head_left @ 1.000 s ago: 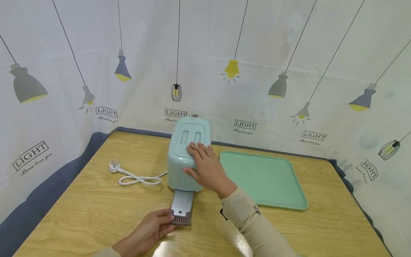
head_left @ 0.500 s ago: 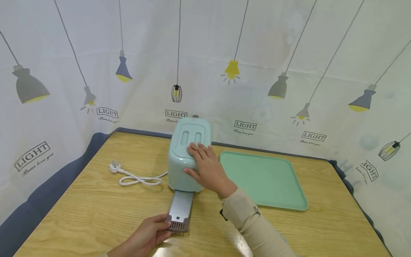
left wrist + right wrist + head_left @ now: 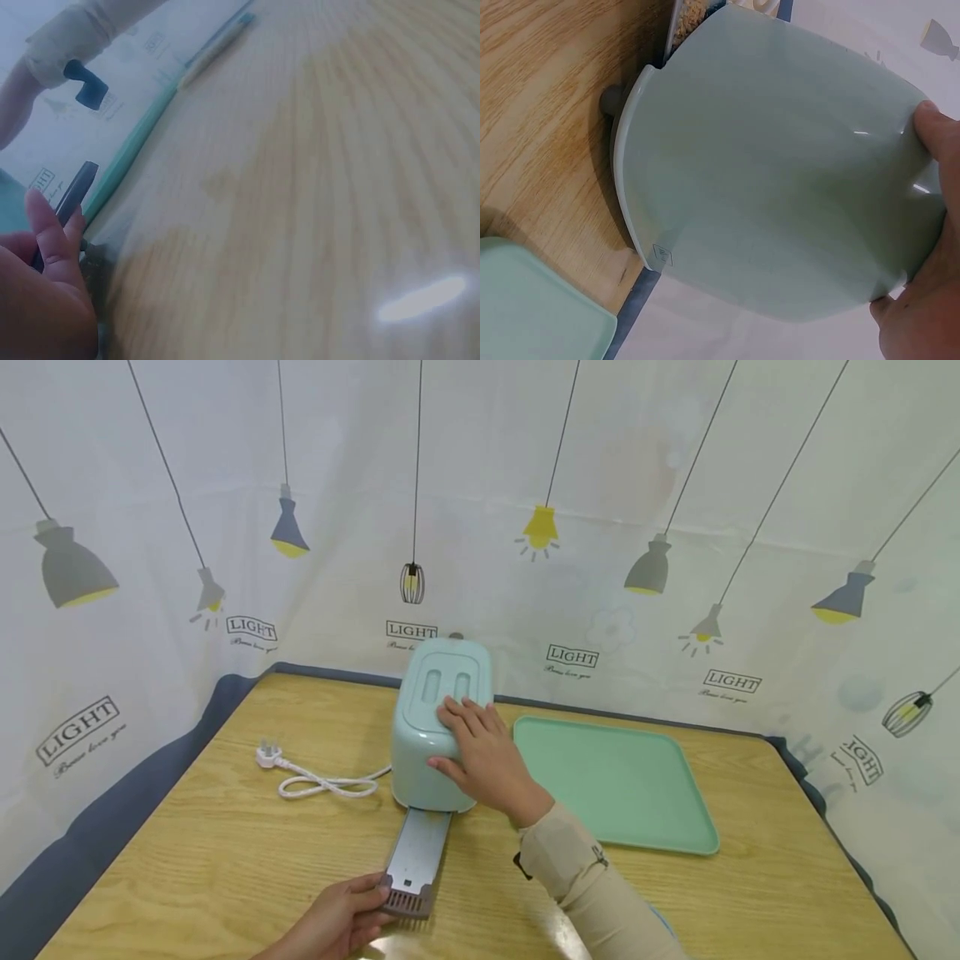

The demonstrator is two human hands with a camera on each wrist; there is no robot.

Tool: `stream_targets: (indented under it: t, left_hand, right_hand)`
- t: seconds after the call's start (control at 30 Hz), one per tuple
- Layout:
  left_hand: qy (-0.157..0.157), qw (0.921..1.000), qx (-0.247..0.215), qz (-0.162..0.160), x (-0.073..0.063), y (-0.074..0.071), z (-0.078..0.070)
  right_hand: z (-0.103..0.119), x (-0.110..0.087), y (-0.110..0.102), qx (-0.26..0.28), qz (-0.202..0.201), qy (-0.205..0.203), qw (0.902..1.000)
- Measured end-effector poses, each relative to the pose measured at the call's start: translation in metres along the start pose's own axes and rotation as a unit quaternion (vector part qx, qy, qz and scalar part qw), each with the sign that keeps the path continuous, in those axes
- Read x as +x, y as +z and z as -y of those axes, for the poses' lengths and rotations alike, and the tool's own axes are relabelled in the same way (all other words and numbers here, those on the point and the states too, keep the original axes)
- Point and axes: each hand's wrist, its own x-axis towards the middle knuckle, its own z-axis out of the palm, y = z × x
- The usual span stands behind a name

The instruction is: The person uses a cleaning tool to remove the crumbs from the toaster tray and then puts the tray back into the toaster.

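Note:
A mint-green toaster [image 3: 427, 777] with a lid on top stands on the wooden table. From its near end sticks out a metal crumb tray [image 3: 417, 852] with a brown slotted handle. My left hand [image 3: 337, 918] pinches that handle at its left side; in the left wrist view, thumb and fingers hold the dark handle edge [image 3: 77, 191]. My right hand [image 3: 491, 764] rests on the toaster, fingers laid over the lid and thumb against the near end. In the right wrist view, brown crumbs [image 3: 692, 19] lie on the drawn-out tray.
To the toaster's right lies a flat mint-green serving tray [image 3: 615, 785]. A white power cord with its plug [image 3: 268, 754] lies looped on the left. A curtain printed with lamps [image 3: 495, 527] hangs behind the table.
My left hand has drawn the crumb tray further out of the toaster, toward me and slightly left. The right hand and the toaster have stayed in place.

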Motion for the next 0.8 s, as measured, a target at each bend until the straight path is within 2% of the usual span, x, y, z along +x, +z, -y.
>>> stream_targets:
  t: [0.27,0.4,0.53,0.8]
  left_hand:
    - [0.017,0.9997,0.018,-0.002,-0.005,-0.004,0.006]
    - [0.015,0.9994,0.030,-0.009,-0.007,-0.006,0.008]
    - [0.000,0.9975,0.067,-0.022,-0.010,-0.012,0.009]
    - [-0.027,0.9969,0.069,-0.027,-0.014,-0.019,0.013]
  right_hand:
    - [0.000,-0.003,0.002,0.008,-0.004,-0.001,1.0000]
    - [-0.001,-0.003,0.004,0.013,-0.004,0.000,0.9999]
    - [-0.001,-0.005,0.008,0.030,-0.007,-0.003,0.9995]
    - [-0.004,-0.010,0.009,0.042,-0.032,-0.014,0.9985]
